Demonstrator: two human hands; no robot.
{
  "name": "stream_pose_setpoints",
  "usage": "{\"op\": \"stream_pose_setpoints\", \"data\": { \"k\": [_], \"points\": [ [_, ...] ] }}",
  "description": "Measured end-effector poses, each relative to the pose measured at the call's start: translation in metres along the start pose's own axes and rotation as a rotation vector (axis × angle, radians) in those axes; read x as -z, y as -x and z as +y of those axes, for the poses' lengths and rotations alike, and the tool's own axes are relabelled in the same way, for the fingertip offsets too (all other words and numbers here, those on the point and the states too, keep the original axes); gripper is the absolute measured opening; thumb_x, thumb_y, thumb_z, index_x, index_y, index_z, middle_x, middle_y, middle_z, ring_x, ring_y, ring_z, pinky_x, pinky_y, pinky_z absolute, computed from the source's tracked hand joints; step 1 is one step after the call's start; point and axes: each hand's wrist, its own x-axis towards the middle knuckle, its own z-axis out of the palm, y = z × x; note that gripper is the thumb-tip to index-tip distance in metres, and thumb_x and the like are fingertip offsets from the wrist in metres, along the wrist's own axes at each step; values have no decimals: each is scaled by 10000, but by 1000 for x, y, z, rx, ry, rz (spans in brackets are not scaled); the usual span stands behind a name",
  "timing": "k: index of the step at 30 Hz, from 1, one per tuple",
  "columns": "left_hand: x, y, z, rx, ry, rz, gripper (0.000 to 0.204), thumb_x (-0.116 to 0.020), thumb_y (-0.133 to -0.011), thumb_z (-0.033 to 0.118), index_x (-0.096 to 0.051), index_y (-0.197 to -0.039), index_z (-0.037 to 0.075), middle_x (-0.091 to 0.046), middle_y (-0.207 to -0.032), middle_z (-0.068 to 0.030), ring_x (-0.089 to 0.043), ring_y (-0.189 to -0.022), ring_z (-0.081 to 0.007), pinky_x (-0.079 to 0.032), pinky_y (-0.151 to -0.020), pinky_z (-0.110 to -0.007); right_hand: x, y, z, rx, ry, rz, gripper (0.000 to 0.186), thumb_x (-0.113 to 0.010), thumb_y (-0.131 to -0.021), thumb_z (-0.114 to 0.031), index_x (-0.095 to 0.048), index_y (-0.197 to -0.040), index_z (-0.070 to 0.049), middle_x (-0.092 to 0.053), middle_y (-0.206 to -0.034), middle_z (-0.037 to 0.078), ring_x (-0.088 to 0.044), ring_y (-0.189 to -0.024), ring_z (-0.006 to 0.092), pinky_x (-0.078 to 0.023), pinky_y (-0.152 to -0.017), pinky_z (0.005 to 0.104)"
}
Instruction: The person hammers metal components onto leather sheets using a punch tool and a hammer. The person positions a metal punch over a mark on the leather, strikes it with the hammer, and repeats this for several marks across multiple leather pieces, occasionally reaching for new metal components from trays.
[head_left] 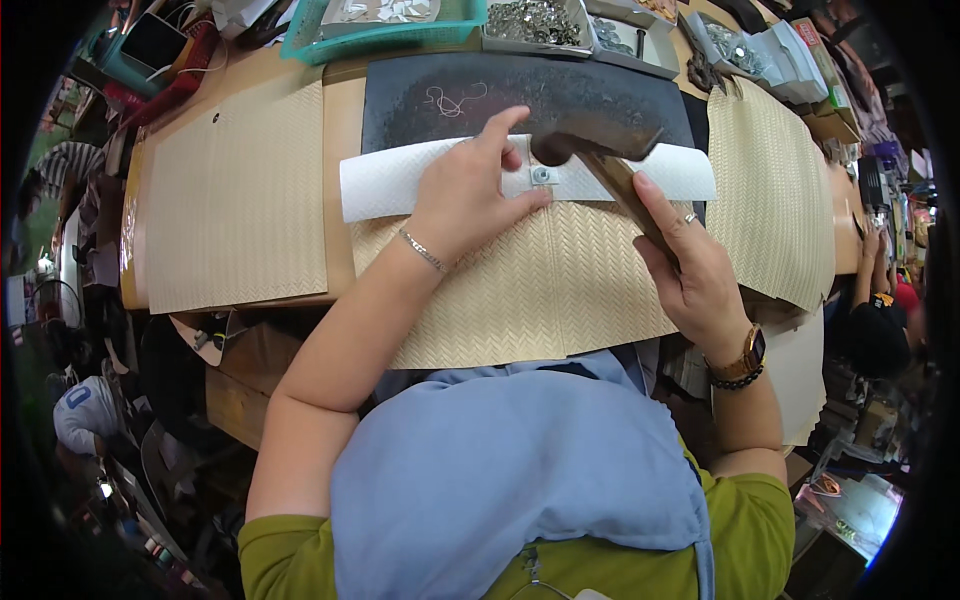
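A pale woven sheet (480, 290) lies before me, with a white flap (385, 184) running across its far edge. On a small white tab in the flap's middle sits a round metal snap fastener (542, 174). My left hand (470, 195) rests on the flap, thumb and index finger spread apart to the left of the snap, holding nothing. In my right hand (695, 275) is a hammer (622, 185), gripped by its wooden handle. Its dark metal head hangs over the flap, just beyond and right of the snap; whether it touches cannot be told.
Beneath the flap lies a dark slab (610, 92) with a loose thread (456, 100) on it. Woven sheets flank it at left (235, 200) and right (770, 190). Along the back stand a teal basket (300, 45) and boxes of metal fasteners (537, 22).
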Motion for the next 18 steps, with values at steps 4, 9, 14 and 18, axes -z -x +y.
{"op": "stream_pose_setpoints", "data": {
  "k": [4,9,14,18],
  "points": [
    [1,1,-1,21,-14,-10,999,-898,-731,394,-364,-1535,137,-700,-931,-38,-704,-813,-265,-563,-710,-406,8,-11,-17,11,204,-131,675,-654,-962,-120,-432,-1565,-327,-611,-838,135,-609,-661,312,-522,-625,413],
    [-2,2,-8,-9,-28,13,1096,-931,-702,370,-326,-1581,122,-692,-931,-39,-646,-696,-174,-550,-664,-317,21,-12,-17,-27,225,-148,669,-641,-971,-122,-414,-1574,-302,-646,-906,136,-656,-795,326,-540,-689,419],
    [3,0,-1,4,-18,-26,1058,-931,-690,358,-372,-1559,129,-692,-992,-79,-673,-837,-227,-560,-767,-367,-25,13,10,-84,-216,1,676,-630,-958,-25,-406,-1578,-180,-668,-1229,206,-677,-1070,374,-536,-910,393],
    [37,3,-1,-211,-332,30,905,-909,-676,259,-503,-1472,118,-683,-1074,-136,-662,-1002,-303,-545,-891,-420,-12,30,31,-208,-304,120,611,-618,-973,-23,-419,-1550,-58,-605,-1410,210,-612,-1294,312,-468,-1069,367]
  ]
}}
